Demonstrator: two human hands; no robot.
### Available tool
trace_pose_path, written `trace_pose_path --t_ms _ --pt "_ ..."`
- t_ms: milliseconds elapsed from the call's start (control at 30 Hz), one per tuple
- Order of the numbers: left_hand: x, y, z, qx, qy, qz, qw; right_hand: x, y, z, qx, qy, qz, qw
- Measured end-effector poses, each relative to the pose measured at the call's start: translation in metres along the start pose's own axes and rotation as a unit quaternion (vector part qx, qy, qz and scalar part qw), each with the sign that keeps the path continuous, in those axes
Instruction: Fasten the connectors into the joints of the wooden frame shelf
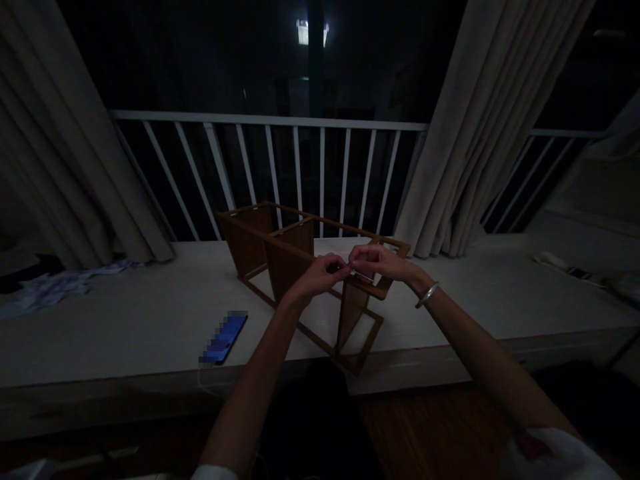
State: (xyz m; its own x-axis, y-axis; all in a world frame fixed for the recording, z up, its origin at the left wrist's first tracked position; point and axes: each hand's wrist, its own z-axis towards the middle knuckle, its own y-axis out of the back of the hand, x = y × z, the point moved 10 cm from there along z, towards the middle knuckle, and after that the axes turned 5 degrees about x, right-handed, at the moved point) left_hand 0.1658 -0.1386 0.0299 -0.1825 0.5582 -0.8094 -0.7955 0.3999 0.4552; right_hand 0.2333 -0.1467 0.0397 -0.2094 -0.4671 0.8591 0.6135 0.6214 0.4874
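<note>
A brown wooden shelf rack (287, 267) lies on its side on the white window ledge, with its right end towards me. At that end, my left hand (323, 275) is closed in a pinch, its fingertips at the upper frame bar. My right hand (377, 261), with a silver bangle on the wrist, pinches right beside it, and the two hands' fingertips almost meet. Under the right fingers shows a small, thin, pale or shiny piece (362, 276) against the wood. Its kind is too small and dark to tell, and the fingers partly cover what each hand grips.
A phone (226, 339) with a lit blue screen and a cable lies left of the rack near the ledge's front edge. Behind stand a white railing (320, 123) and a dark window, with curtains (465, 133) on both sides. Crumpled cloth (55, 290) lies far left.
</note>
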Motion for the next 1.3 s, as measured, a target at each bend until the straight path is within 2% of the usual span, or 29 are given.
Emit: trace_pose_path --t_ms 133,400,900,1300 --pt "0.0009 -0.0001 -0.0003 0.003 -0.01 0.0 1.0 0.0025 -0.004 0.0003 0.021 0.01 0.022 0.999" --pt "-0.0007 0.0001 -0.0026 0.023 -0.007 0.016 1.0 0.0047 -0.0067 0.0004 0.042 0.019 -0.004 0.999" --pt "0.0 0.0013 -0.0038 0.016 -0.004 -0.003 1.0 0.0034 -0.0059 0.0015 0.021 -0.008 -0.044 0.999" --pt "-0.0036 0.0044 -0.0041 -0.009 0.007 -0.028 1.0 0.0045 -0.0078 0.0039 0.025 0.004 -0.019 0.999"
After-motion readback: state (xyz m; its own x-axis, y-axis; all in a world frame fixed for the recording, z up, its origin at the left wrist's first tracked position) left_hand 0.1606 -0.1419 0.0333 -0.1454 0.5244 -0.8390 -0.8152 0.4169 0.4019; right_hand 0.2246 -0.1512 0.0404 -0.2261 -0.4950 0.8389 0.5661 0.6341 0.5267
